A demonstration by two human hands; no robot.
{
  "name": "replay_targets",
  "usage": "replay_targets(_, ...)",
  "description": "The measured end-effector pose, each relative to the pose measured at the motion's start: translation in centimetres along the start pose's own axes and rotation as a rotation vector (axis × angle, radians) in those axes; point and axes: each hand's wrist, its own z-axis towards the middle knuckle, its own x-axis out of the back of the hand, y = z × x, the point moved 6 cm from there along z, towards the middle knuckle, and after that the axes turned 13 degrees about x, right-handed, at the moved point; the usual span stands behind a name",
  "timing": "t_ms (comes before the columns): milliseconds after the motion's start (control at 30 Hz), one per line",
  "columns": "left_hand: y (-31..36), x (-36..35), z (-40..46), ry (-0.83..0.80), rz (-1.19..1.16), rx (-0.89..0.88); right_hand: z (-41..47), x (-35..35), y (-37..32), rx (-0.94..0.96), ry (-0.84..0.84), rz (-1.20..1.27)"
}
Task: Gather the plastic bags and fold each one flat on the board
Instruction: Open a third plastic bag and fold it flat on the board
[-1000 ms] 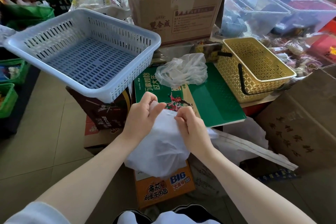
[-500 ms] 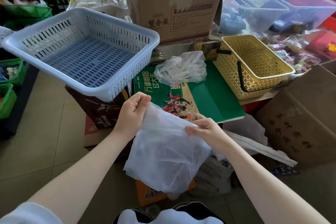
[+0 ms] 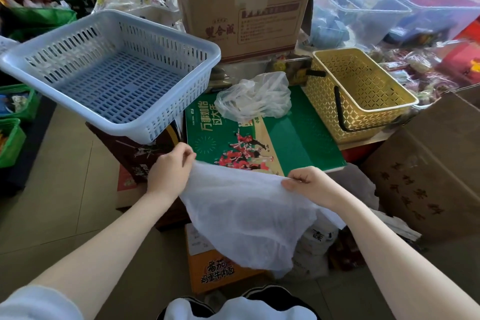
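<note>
Green printed board (image 3: 298, 135) lying flat, carrying a crumpled clear plastic bag (image 3: 253, 97) at its far edge, just beside a gold basket (image 3: 363, 112).

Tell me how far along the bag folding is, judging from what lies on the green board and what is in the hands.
Done: nothing looks folded; no flat bag lies on the green board. In hand: the left hand and right hand pinch the top edge of a white plastic bag, stretched out in front of the board. Left: lay and fold it flat, then the crumpled clear bag on the board.

Single head-worn wide-angle view, looking forward and down, close over the green board (image 3: 298, 135), no second view
</note>
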Motion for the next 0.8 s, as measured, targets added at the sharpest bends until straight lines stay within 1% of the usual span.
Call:
replay_targets(33, 1.2, -0.7, -0.5, -0.006, 0.078, -0.084, 0.0, 0.2, -0.1, 0.006, -0.027, -0.011)
replay_targets(67, 3.0, -1.5, -1.2, -0.034, 0.095, -0.192, 0.1, 0.3, -0.2, 0.019, -0.061, -0.021)
replay_targets(100, 5.2, -2.3, -2.0, -0.101, 0.068, -0.294, 0.3, 0.3, -0.6, 0.047, -0.099, -0.033)
replay_targets(133, 7.4, -3.4, -2.7, -0.213, 0.034, -0.379, 0.4, 0.3, -1.0, 0.08, -0.133, -0.048)
replay_targets(167, 9.3, -4.8, -3.4, -0.366, 0.032, -0.429, 0.5, 0.4, -1.5, 0.119, -0.158, -0.058)
replay_targets(200, 10.7, -6.5, -4.1, -0.52, 0.061, -0.444, 0.6, 0.7, -1.8, 0.156, -0.169, -0.062)
replay_targets(233, 11.5, -8.1, -4.5, -0.636, 0.091, -0.424, 0.6, 1.1, -2.0, 0.188, -0.168, -0.06)
replay_targets(267, 12.1, -9.2, -4.7, -0.697, 0.096, -0.392, 0.5, 1.8, -2.1, 0.211, -0.159, -0.053)
replay_targets(333, 12.9, -10.4, -4.8, -0.711, 0.051, -0.358, 0.2, 3.4, -1.6, 0.221, -0.144, -0.041)
replay_targets(400, 13.8, -11.0, -5.1, -0.713, 0.033, -0.385, -0.7, 5.0, -0.5, 0.203, -0.151, -0.003)
replay_targets(500, 14.6, -11.9, -5.9, -0.813, 0.068, -0.344, -2.0, 6.8, 1.1, 0.157, -0.172, 0.087)
replay_targets(600, 15.7, -13.2, -6.6, -0.909, 0.09, -0.268, -2.6, 7.9, 2.1, 0.14, -0.205, 0.09)
replay_targets(667, 16.3, -13.8, -6.8, -0.897, 0.127, -0.256, -2.8, 8.5, 2.7, 0.139, -0.246, 0.043)
replay_targets(800, 15.9, -14.1, -6.3, -0.785, 0.159, -0.226, -3.5, 10.2, 4.6, 0.133, -0.324, -0.117)
